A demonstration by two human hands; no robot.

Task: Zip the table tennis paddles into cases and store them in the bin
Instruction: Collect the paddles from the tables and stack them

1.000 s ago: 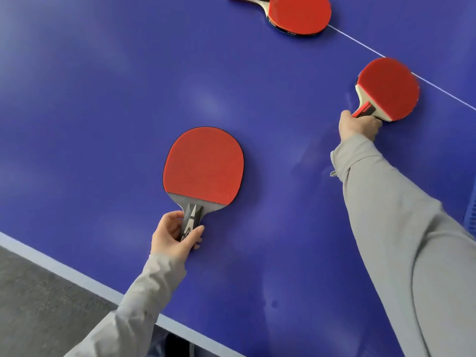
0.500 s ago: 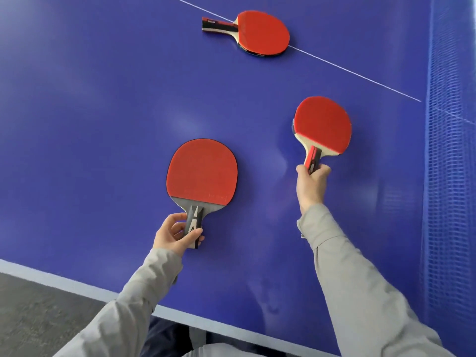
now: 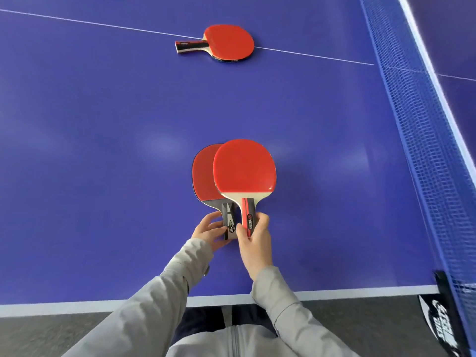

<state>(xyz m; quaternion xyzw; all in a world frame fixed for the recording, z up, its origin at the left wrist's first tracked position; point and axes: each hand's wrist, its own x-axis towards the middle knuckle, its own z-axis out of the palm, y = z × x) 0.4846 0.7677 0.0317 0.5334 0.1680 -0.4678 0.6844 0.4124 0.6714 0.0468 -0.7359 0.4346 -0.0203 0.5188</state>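
Two paddles (image 3: 244,168), apart before, now overlap, one per hand (image 3: 255,240).

The person wears a light grey jacket (image 3: 231,341) of smooth, slightly creased fabric. Its long sleeves reach to the wrists: the left sleeve (image 3: 164,292) ends in a loose cuff with a small tab or fastening showing at its edge, the right sleeve (image 3: 283,305) in a plain folded cuff. A grey zip runs up the jacket's front, closed at the bottom of the view. Above it shows a patch of dark navy clothing (image 3: 203,318). Both hands are bare, without gloves
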